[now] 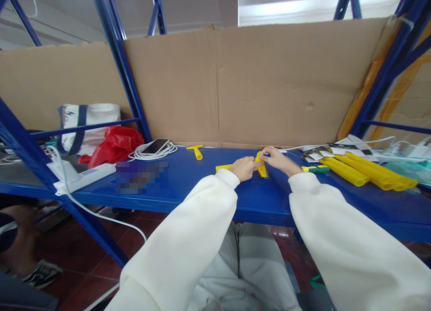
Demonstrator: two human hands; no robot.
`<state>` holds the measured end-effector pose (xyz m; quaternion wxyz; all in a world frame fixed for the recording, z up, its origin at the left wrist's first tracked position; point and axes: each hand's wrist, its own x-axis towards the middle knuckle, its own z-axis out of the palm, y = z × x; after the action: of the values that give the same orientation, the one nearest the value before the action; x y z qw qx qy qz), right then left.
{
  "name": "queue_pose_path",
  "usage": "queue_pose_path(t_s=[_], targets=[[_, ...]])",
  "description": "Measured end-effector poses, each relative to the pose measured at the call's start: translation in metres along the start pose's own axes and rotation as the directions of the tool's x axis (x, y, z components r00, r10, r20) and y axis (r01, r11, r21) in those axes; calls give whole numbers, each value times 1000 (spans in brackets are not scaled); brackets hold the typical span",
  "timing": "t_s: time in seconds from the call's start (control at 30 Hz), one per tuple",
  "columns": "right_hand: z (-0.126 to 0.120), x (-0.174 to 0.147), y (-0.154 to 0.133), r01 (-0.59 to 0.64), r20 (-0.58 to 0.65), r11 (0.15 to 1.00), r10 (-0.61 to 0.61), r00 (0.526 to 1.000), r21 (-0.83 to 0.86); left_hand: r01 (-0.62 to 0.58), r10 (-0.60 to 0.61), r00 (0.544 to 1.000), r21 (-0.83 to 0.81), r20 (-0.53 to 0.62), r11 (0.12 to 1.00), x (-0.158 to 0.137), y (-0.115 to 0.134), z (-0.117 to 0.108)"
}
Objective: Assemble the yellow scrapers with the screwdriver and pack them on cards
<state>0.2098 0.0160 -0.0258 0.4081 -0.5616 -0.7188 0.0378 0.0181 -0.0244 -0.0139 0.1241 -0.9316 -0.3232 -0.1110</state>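
pinching a small yellow plastic piece (260, 166) between them, the left hand (244, 168) and right hand (278, 159) meet over the blue shelf (188, 176), fingers closed on it. yellow tubes (363, 172) lie right, a phone (156, 146) left.

Loose white long sleeves (188, 239) with ribbed cuffs; trousers (249, 266) seemingly light grey.

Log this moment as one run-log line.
left hand: grips yellow plastic piece | right hand: pinches its top | surface: blue shelf | nearby: yellow tubes
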Motion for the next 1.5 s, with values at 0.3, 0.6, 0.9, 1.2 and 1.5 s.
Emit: queue_pose_path(t_s=[0.3,0.6,0.9,1.2,1.5], targets=[[-3,-13,-26,-145,-8,978,148,989,152,10,-10,1000,5,-6,1000,0,0,0],[3,-11,-22,-197,-37,905,227,973,377,29,-31,999,-50,-41,998,1,-1,1],[-2,-12,-26,-295,75,831,295,952,471,162,-188,968,-154,-167,975,7,-11,5],[-9,-17,-32,-407,236,770,332,913,491,146,-182,966,-198,-182,969,8,-14,8],[-8,-19,-34,-377,234,788,299,925,487,151,-190,964,-209,-184,966,6,-16,11]])
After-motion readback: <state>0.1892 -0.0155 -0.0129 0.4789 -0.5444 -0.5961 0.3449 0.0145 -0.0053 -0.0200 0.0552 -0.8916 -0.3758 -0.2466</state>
